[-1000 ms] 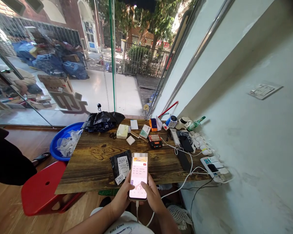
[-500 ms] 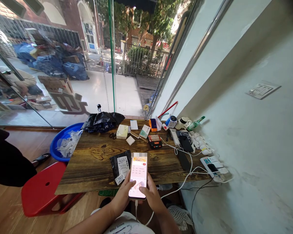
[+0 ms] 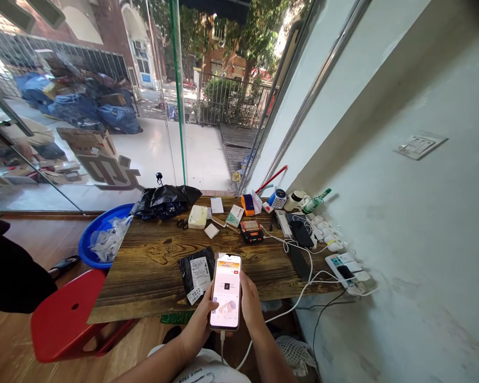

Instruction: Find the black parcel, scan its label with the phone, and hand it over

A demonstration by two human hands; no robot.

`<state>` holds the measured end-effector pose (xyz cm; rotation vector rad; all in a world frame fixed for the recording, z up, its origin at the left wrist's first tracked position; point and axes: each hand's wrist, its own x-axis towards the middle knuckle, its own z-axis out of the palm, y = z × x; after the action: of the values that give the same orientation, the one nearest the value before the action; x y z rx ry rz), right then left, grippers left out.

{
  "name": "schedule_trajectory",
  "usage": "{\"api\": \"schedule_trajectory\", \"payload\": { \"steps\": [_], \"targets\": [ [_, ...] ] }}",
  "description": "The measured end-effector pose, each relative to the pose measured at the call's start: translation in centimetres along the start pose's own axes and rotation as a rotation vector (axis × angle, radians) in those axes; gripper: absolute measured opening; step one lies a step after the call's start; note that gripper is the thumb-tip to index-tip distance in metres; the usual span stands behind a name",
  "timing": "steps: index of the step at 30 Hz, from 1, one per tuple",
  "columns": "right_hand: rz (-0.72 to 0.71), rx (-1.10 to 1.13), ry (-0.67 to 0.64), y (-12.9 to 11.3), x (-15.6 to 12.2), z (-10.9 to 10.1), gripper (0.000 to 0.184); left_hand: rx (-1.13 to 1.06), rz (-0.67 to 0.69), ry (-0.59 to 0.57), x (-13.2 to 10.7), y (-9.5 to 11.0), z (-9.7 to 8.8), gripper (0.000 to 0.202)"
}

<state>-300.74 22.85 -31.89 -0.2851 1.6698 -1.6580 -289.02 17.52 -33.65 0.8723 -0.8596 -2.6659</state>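
Observation:
A lit smartphone [image 3: 225, 303] is held upright in front of me, over the near edge of the table. My left hand [image 3: 201, 318] grips its left side, with the thumb at the screen's left edge. Along the right side lies my right hand [image 3: 250, 304], its thumb off the screen; the fingers behind the phone are hidden. A white charging cable [image 3: 222, 340] is plugged into the phone's bottom end. Just left of the phone, a black plastic parcel [image 3: 197, 274] with a white label marked 3022 lies on the wooden table [image 3: 143, 266].
Farther back lie an orange-black device [image 3: 251, 232], a small box [image 3: 234, 215], scissors [image 3: 182, 223] and a black umbrella [image 3: 165, 201]. A power strip [image 3: 341, 268] and cables occupy the right end. Left of the table are a blue basin [image 3: 88, 255] and red stool [image 3: 64, 319]; a person in dark clothing stands there.
My right thumb has lifted off the screen to the phone's right edge. My left thumb has slid toward the left edge. The screen now shows a small dark box in its middle.

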Motion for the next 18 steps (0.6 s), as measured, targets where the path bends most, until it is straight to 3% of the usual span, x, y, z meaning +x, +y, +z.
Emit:
{"api": "schedule_trajectory", "payload": {
  "steps": [5, 12, 18],
  "targets": [
    [-0.187, -0.146, 0.002, 0.7, -1.2, -0.3, 0.055, -0.014, -0.026, 0.051, -0.1, 0.1, -0.3, 0.090],
    [-0.064, -0.014, 0.002, 1.7, -1.4, -0.1, 0.045, -0.067, -0.028, 0.041, 0.2, -0.2, -0.7, 0.086],
    [-0.011, 0.039, 0.012, 1.5, -1.2, 0.2, 0.048, -0.095, -0.017, 0.021, 0.4, -0.5, -1.1, 0.082]
  ]
}}
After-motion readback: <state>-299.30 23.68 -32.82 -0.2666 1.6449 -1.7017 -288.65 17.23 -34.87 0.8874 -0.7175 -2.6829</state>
